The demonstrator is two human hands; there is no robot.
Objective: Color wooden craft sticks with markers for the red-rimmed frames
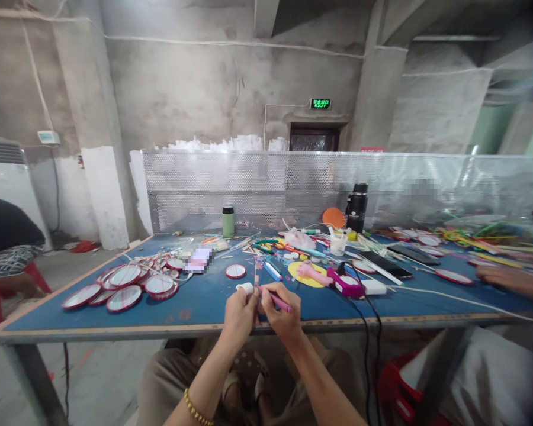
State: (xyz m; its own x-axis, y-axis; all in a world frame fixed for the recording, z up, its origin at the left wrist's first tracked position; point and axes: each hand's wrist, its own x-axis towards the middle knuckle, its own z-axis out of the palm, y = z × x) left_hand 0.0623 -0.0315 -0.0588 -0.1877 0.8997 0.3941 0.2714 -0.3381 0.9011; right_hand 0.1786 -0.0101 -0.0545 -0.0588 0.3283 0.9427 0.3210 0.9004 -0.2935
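My left hand (pixel 238 313) is closed at the near edge of the blue table (pixel 204 299), with a white wrap on one fingertip; it pinches something small that I cannot make out. My right hand (pixel 281 312) is closed around a thin pink stick (pixel 281 303), whose tip meets the left hand's fingers. Both hands touch each other just above the table's front edge. A gold bead bracelet (pixel 198 409) sits on my left wrist.
Several red-rimmed round mirrors (pixel 125 285) lie in a heap at the left, one small one (pixel 235 271) ahead of my hands. A pink glue gun (pixel 345 283) with a black cord, a yellow disc (pixel 307 275), a green bottle (pixel 228 220), a black flask (pixel 356 207) and phones (pixel 388 265) crowd the middle. Another person's hand (pixel 510 279) rests at the right; someone sits at far left.
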